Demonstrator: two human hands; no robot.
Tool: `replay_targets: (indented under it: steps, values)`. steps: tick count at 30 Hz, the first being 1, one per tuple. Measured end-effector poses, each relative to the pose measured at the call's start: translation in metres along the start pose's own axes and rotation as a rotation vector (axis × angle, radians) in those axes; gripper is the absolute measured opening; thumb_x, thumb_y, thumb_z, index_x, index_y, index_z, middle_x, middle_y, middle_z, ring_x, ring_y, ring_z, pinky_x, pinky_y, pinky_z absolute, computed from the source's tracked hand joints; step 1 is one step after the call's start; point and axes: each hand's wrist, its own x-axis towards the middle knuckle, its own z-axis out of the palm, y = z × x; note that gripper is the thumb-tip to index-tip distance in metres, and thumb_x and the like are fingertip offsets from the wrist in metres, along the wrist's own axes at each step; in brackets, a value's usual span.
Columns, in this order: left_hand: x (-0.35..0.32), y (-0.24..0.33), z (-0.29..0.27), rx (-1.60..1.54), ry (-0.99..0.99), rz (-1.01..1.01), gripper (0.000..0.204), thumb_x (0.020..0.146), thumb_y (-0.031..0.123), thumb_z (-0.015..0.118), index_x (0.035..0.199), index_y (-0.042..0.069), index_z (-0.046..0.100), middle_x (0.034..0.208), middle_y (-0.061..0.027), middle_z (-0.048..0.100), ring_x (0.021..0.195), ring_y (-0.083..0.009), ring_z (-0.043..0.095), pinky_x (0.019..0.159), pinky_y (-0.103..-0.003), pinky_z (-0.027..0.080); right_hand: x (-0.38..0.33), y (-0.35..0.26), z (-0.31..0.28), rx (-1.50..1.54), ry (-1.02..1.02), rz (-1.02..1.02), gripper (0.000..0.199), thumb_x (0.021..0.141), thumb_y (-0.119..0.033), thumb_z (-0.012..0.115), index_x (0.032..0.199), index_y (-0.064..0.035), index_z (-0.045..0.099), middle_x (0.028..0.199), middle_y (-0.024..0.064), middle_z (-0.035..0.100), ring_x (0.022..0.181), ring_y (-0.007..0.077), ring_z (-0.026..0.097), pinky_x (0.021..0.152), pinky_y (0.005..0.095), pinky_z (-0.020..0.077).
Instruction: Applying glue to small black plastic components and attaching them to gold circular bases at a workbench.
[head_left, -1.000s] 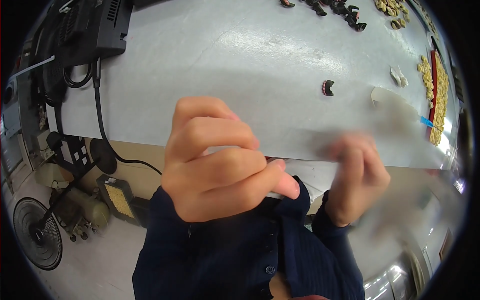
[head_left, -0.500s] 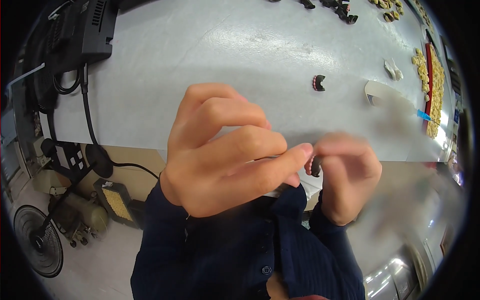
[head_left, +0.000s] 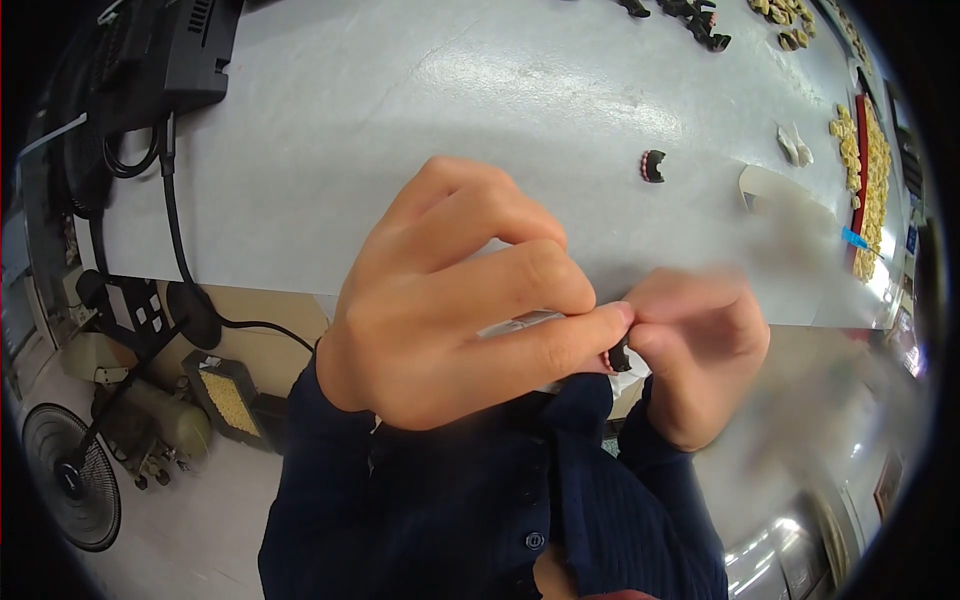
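Observation:
My left hand is bent over in front of my chest, its thumb and forefinger closed on a small black curved piece. A row of pink beads, partly covered by the fingers, edges that piece. Close against it, my right hand is curled with thumb and forefinger brought together at the left fingertip; whatever lies between them is hidden. A similar black curved piece with pink beads lies on the grey table, beyond my hands.
Several black pieces lie at the far edge. To the right are a white double-lobed object, a pale curved sheet, a blue-tipped tool and a red-edged tray of yellowish pieces. A black device with cables stands left; a fan is below.
My left hand has shifted slightly right and its fingers now cover more of the beaded piece. The right fingertips have come up against the left forefinger. The view has shifted a little.

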Motion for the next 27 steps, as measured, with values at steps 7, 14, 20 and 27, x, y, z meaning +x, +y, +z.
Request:
replay_targets:
  steps: [7, 14, 20, 27]
  values:
    - [0.001, -0.0003, -0.0028, -0.106, -0.044, -0.047, 0.039, 0.064, 0.028, 0.085, 0.098, 0.012, 0.073, 0.087, 0.0034, 0.058, 0.083, -0.0184, 0.051, 0.066, -0.032, 0.045, 0.0011, 0.0003, -0.0001, -0.058, -0.014, -0.021, 0.021, 0.076, 0.016, 0.069, 0.091, 0.0076, 0.057, 0.085, 0.0187, 0.068, 0.081, 0.0202, 0.068, 0.076, 0.0288, 0.0532]
    - [0.0015, 0.0007, -0.0002, -0.136, -0.014, -0.058, 0.035, 0.067, 0.028, 0.084, 0.095, 0.01, 0.073, 0.085, 0.0013, 0.058, 0.081, -0.0194, 0.052, 0.065, -0.033, 0.045, 0.0002, 0.0004, 0.0006, -0.044, 0.008, -0.013, 0.021, 0.076, 0.015, 0.07, 0.091, 0.0074, 0.057, 0.086, 0.018, 0.068, 0.082, 0.0197, 0.068, 0.077, 0.0285, 0.0532]
    - [0.005, 0.0019, 0.0013, -0.13, 0.001, -0.084, 0.03, 0.07, 0.025, 0.084, 0.092, 0.008, 0.072, 0.082, -0.0008, 0.058, 0.078, -0.0202, 0.054, 0.064, -0.032, 0.045, 0.0008, -0.0031, 0.0016, -0.066, 0.018, 0.022, 0.02, 0.076, 0.016, 0.069, 0.091, 0.0071, 0.058, 0.087, 0.017, 0.068, 0.083, 0.0193, 0.068, 0.078, 0.0292, 0.054]
    - [0.0016, 0.0009, 0.0054, -0.107, 0.029, -0.063, 0.029, 0.065, 0.013, 0.083, 0.092, 0.008, 0.072, 0.084, -0.0013, 0.057, 0.079, -0.0206, 0.054, 0.063, -0.032, 0.045, 0.0006, -0.002, 0.0019, -0.115, 0.017, -0.008, 0.02, 0.077, 0.016, 0.068, 0.092, 0.0069, 0.059, 0.088, 0.0154, 0.067, 0.084, 0.0189, 0.068, 0.077, 0.0288, 0.0545]
